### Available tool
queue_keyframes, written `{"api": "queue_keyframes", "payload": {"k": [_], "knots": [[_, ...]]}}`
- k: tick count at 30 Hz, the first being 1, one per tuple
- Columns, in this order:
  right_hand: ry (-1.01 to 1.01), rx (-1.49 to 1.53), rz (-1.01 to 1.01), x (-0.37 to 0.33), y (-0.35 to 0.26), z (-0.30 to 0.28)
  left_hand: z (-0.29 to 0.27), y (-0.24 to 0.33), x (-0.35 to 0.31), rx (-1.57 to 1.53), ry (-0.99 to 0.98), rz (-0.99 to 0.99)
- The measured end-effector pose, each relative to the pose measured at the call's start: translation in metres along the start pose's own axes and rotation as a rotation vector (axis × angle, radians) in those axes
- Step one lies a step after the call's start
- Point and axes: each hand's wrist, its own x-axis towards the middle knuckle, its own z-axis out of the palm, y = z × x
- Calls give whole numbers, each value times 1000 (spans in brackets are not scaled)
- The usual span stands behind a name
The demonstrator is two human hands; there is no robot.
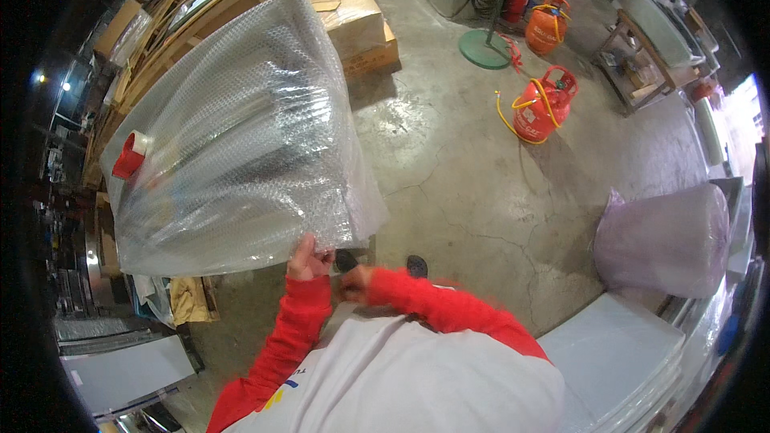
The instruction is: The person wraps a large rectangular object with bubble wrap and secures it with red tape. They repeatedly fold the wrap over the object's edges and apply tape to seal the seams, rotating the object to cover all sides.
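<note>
A large flat piece covered in clear bubble wrap (pixel 233 136) lies in front of me to the left, its shiny film creased in long folds. My left hand (pixel 306 260) is closed on the near right corner of the wrap, thumb on top. Just to the right, close to my body, is my right hand (pixel 354 281); it is blurred and its fingers are partly hidden, so what it holds, if anything, does not show. Resting on the wrap's left side is a red and white roll of tape (pixel 131 155). What lies inside the wrap is only faintly visible.
Cardboard boxes (pixel 353 20) stand beyond the wrap. Red and orange gas cylinders (pixel 539 112) with yellow hoses stand on the concrete floor (pixel 473 184), near a green round base (pixel 484 49). To my right are a wrapped pinkish roll (pixel 662 240) and pale sheets (pixel 613 357).
</note>
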Motion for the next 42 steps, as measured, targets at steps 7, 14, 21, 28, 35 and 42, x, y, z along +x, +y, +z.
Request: {"api": "queue_keyframes", "payload": {"k": [7,14,21,28,35,42], "knots": [[998,-540,-42,-12,34,-66,0,1,-3,-31,37,-47],[896,-459,-72,52,63,-34,-6,1,-1,-34,-57,-49],[1014,381,103,52,105,-23,-9,-12,4,-10,-170,20],[1023,1307,493,62,182,-18,-9,-6,4,-14,-168,36],[853,1383,626,74,160,-4,-5,-3,-2,-62,-215,-51],[888,1598,628,66,94,-4,5,-10,-5,-150,-236,-149]]}}
